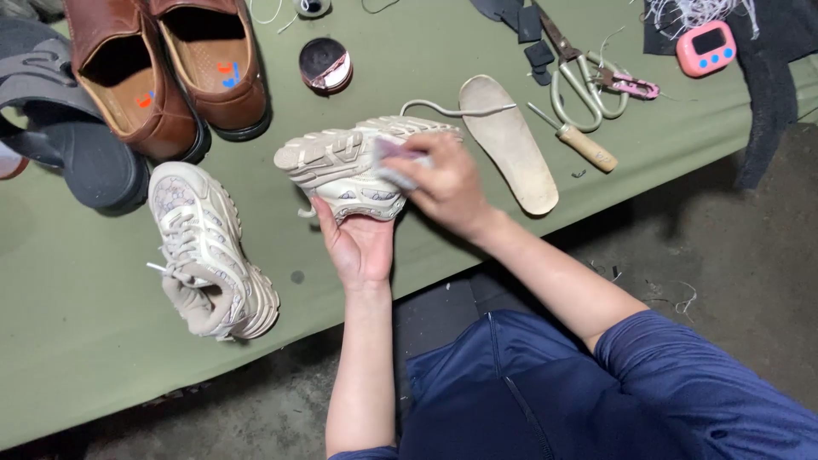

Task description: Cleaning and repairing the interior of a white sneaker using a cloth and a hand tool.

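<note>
My left hand [360,243] grips a cream sneaker [341,162] from below, sole turned up and toward the left. My right hand [447,183] presses a small pale cloth or pad [394,153] against the sneaker's side. The matching cream sneaker [209,251] lies on the green table cover [68,307] to the left. A beige insole [511,140] lies just right of my right hand, with a loose lace [426,106] curling beside it.
A pair of brown leather shoes [170,68] and a grey sandal [60,119] sit at the back left. A round tin [325,64], scissors [579,81], a wooden-handled awl [579,140] and a pink timer [705,47] lie at the back. The table edge runs diagonally before my lap.
</note>
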